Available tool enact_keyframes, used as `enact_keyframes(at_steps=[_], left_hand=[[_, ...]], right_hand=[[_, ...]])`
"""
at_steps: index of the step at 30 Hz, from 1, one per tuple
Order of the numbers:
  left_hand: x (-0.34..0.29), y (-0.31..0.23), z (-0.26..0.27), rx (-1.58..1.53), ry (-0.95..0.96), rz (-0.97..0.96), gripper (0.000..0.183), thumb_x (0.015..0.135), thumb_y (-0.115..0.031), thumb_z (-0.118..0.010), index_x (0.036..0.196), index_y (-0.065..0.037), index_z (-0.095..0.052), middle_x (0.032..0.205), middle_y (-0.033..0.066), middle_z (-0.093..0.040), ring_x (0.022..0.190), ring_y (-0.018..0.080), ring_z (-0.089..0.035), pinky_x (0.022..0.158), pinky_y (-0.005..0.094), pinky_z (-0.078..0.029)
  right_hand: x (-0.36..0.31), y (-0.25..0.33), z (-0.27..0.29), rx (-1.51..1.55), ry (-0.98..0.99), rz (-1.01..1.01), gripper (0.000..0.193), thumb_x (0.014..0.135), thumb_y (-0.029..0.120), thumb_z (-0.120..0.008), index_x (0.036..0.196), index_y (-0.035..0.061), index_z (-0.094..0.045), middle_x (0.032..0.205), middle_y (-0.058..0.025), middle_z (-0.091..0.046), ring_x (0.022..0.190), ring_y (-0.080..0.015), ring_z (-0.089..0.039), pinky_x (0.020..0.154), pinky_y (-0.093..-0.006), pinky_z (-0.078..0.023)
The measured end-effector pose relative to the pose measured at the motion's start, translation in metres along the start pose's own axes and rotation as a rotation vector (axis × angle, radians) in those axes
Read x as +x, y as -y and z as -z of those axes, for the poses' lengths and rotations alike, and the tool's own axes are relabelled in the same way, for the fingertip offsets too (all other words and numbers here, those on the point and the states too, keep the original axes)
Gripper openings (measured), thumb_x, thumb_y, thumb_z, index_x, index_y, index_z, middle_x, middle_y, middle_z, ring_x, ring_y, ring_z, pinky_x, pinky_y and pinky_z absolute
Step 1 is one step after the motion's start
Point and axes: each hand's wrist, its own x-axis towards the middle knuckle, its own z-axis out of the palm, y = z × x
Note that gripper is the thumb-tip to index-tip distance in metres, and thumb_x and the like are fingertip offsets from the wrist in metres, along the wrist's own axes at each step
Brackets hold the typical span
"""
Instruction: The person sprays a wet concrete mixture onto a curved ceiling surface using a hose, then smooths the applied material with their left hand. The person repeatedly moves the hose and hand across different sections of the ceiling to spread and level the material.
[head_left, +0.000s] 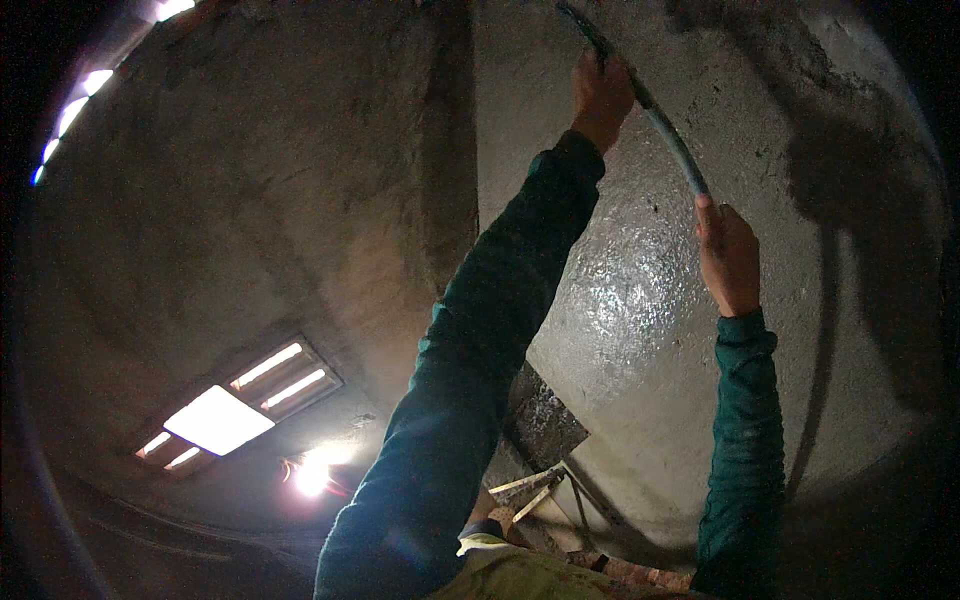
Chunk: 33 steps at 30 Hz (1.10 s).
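Note:
Both my arms, in dark green sleeves, reach up to a rough grey plastered wall (640,400). Against or just in front of it runs a long, narrow grey bar (672,138), like a plasterer's straightedge, appearing curved in this view. Higher up, my left hand (603,98) is closed around the bar near its upper visible part. My right hand (732,258) grips its lower end, thumb lying along it. Wet plaster shines between my forearms. Whether the bar touches the wall I cannot tell.
A corner divides this wall from a darker wall (250,180) on the left. There, a window opening (220,420) with slats lets in light beside a bright lamp (311,477). Low down are a dark square board (545,420) and pale wooden slats (535,490). Shadows fall at right.

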Motion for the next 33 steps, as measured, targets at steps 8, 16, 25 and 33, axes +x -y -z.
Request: enact_keyframes(at_steps=[8,16,25,33], left_hand=[[-0.025,0.034,-0.026,0.775,0.010,-0.686,0.008,0.095,-0.006,-0.060,0.088,-0.003,-0.064,0.088,0.0157,-0.059,0.096,0.0353,-0.057,0.078,0.0458,-0.048],[-0.150,-0.014,-0.121,0.503,0.058,-0.489,0.016,0.099,-0.008,-0.058,0.111,0.002,-0.054,0.086,0.0160,-0.061,0.079,0.0290,-0.060,0.067,0.0435,-0.051],[-0.281,-0.094,-0.216,0.233,0.168,-0.320,0.035,0.103,-0.008,-0.051,0.134,0.007,-0.042,0.087,0.0151,-0.063,0.069,0.0194,-0.062,0.056,0.0359,-0.052],[-0.338,-0.162,-0.273,-0.256,0.302,-0.019,0.043,0.101,-0.010,-0.052,0.135,0.012,-0.038,0.084,0.0157,-0.058,0.067,0.0210,-0.057,0.058,0.0402,-0.047]], right_hand=[[-0.048,-0.028,0.031,-0.449,-0.040,0.326,0.025,0.108,0.017,-0.054,0.129,0.0030,-0.054,0.092,-0.0150,-0.063,0.080,-0.0256,-0.064,0.074,-0.0400,-0.058],[-0.187,-0.077,0.137,-0.631,0.091,0.221,0.040,0.099,-0.006,-0.059,0.137,0.0060,-0.049,0.102,-0.0174,-0.062,0.088,-0.0266,-0.066,0.075,-0.0395,-0.059],[-0.355,-0.118,0.244,-0.446,0.126,-0.364,0.078,0.098,0.074,-0.044,0.116,0.0005,-0.059,0.094,-0.0095,-0.057,0.082,-0.0174,-0.059,0.062,-0.0298,-0.046],[-0.412,-0.076,0.300,-0.149,-0.262,-0.814,0.071,0.098,0.069,-0.048,0.113,0.0018,-0.063,0.082,-0.0048,-0.055,0.068,-0.0105,-0.051,0.056,-0.0255,-0.038]])
